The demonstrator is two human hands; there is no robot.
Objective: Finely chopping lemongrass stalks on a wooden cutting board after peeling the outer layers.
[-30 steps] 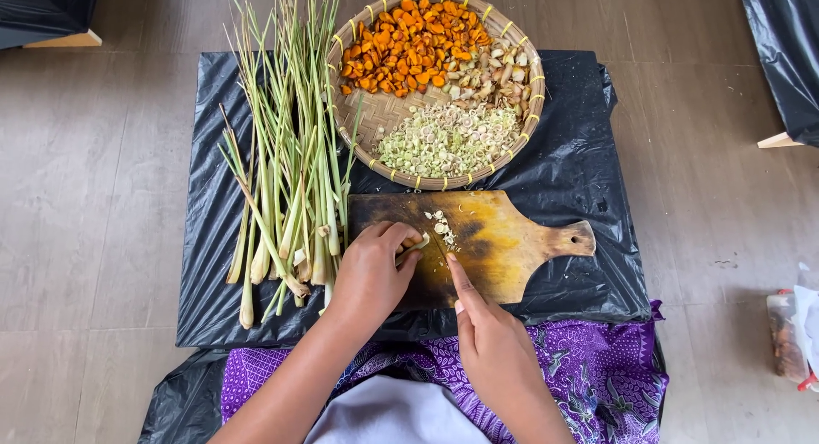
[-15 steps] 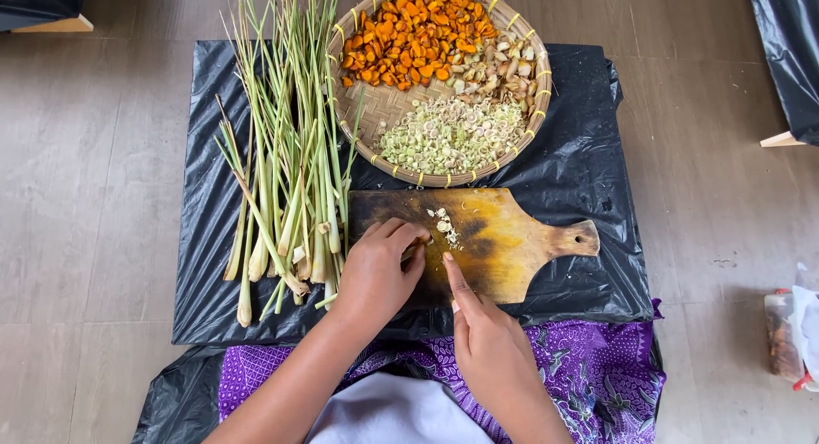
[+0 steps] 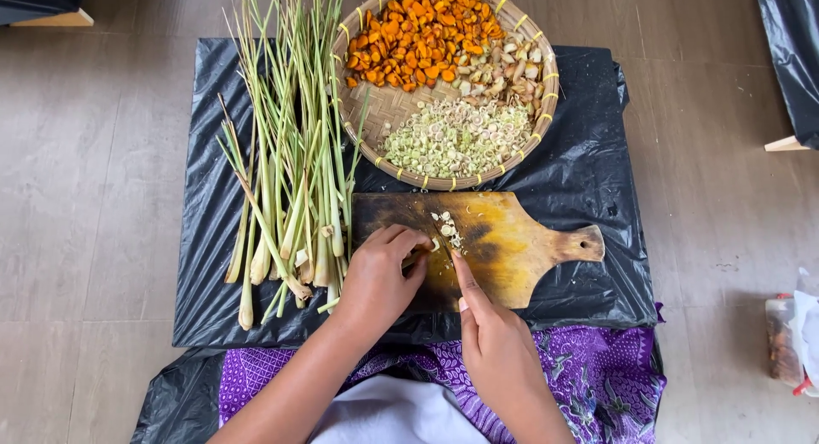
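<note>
Pale green and slender, a lemongrass stalk [image 3: 420,255] is pinned on the wooden cutting board [image 3: 512,243] under the curled left hand [image 3: 380,278]. A knife [image 3: 445,239], mostly hidden, is gripped by the right hand [image 3: 495,346]. Small cut rings [image 3: 447,226] lie just beside the blade.

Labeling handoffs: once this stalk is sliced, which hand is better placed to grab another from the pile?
Probably the left. The left hand rests at the board's left end, right beside the lemongrass pile. The right hand is on the far side and seems to guide a blade, mostly hidden.
</note>
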